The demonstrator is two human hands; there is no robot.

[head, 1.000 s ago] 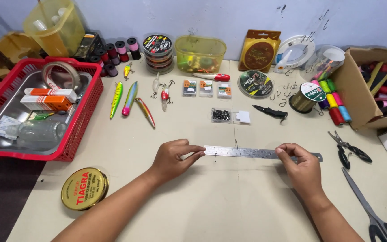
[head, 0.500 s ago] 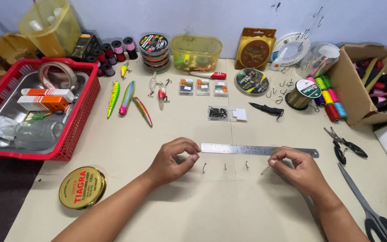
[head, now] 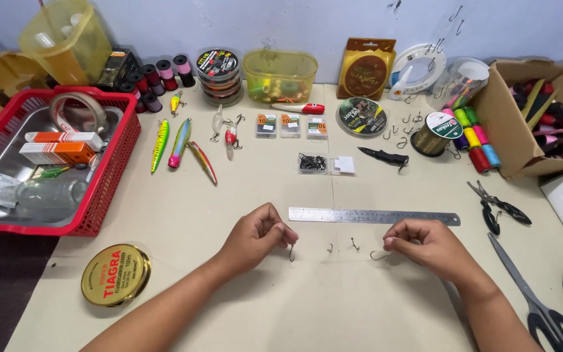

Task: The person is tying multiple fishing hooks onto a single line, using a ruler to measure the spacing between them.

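Both hands, left (head: 255, 238) and right (head: 425, 246), seemingly pinch a hooked line (head: 333, 248) below the steel ruler (head: 374, 216).

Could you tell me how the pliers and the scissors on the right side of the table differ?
The pliers are short and lie wholly in view, nearer the steel ruler; the scissors are much longer and run off the bottom edge. The pliers' jaws are stubby, while the scissors' blades are long and thin. Both have black handles, lie flat on the table, and neither is touched by the hands.

Four hooks (head: 354, 244), one ruler (head: 373, 216)
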